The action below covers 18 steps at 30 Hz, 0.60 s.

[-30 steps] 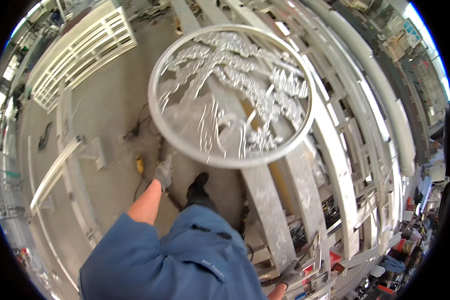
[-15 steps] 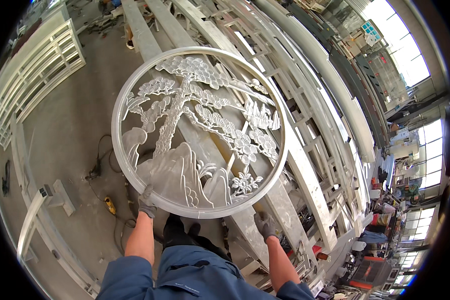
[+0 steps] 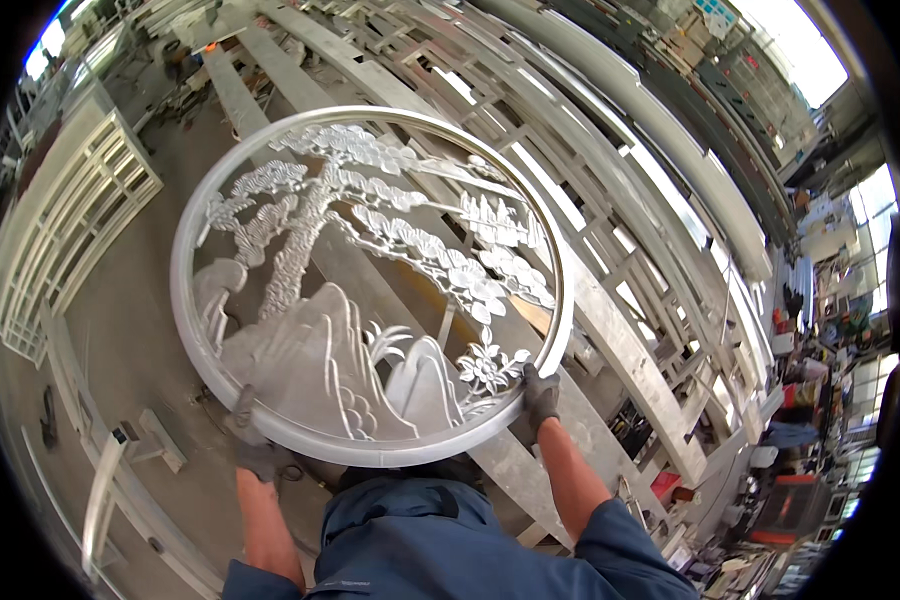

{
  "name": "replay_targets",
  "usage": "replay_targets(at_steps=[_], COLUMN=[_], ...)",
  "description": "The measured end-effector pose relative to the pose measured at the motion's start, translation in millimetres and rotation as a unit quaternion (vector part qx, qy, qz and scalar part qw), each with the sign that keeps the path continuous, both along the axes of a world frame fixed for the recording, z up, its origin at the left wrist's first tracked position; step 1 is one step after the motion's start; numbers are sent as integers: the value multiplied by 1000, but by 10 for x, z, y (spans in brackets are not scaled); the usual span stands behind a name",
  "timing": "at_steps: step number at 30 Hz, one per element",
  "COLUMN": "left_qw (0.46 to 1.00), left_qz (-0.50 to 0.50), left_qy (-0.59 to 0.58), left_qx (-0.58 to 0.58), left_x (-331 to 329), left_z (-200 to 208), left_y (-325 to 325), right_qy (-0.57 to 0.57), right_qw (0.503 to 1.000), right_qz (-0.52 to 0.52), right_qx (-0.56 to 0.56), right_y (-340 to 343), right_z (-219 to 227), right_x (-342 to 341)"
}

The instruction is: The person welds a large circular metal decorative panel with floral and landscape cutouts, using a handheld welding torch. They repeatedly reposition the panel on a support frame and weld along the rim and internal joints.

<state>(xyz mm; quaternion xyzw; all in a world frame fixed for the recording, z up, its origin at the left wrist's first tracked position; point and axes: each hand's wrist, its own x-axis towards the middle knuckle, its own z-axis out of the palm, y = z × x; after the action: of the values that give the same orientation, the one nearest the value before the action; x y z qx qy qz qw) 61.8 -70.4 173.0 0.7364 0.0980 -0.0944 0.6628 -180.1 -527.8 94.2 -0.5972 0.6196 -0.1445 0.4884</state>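
Observation:
In front of me is a large round metal panel (image 3: pixel 300 350), a silvery ring framing a relief of a pine tree, rocks and flowers. My left hand (image 3: pixel 255 445), in a dark grey glove, grips the lower left of the rim, its thumb over the front. At the lower right, my gloved right hand (image 3: pixel 540 393) is closed around the same rim. The fingers of both hands are partly hidden behind the frame. The panel is tilted over metal beams, and its near edge is close to my body.
Long flat metal beams (image 3: pixel 610 330) run diagonally beneath and beyond the panel. Stacked metal frames and profiles fill the right side. A white slatted frame (image 3: pixel 70 230) leans at the left. Near it, a curved metal bar (image 3: pixel 102 490) lies on the lower left floor.
My right hand has moved up from below and taken hold of the rim. The panel's near edge has come closer to me and shifted left. My left hand has moved with it.

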Motion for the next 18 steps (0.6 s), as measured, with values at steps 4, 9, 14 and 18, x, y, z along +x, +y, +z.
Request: replay_targets(at_steps=[4, 9, 14, 18], left_qw=[997, 976, 844, 857], left_qz=[31, -156, -333, -305], left_qy=[24, -148, -408, -412], left_qx=[-66, 46, 104, 57], left_x=[549, 1653, 2767, 3085], left_z=[1699, 2972, 3891, 4593], left_y=[-581, -968, -1886, -2595], right_qy=[-111, -377, -488, -551], right_qw=[987, 896, 788, 778], right_qz=[-68, -85, -168, -102], right_qx=[92, 220, 335, 285], right_y=[182, 209, 169, 357], right_z=[750, 1189, 1653, 1312], right_x=[409, 747, 1010, 1403])
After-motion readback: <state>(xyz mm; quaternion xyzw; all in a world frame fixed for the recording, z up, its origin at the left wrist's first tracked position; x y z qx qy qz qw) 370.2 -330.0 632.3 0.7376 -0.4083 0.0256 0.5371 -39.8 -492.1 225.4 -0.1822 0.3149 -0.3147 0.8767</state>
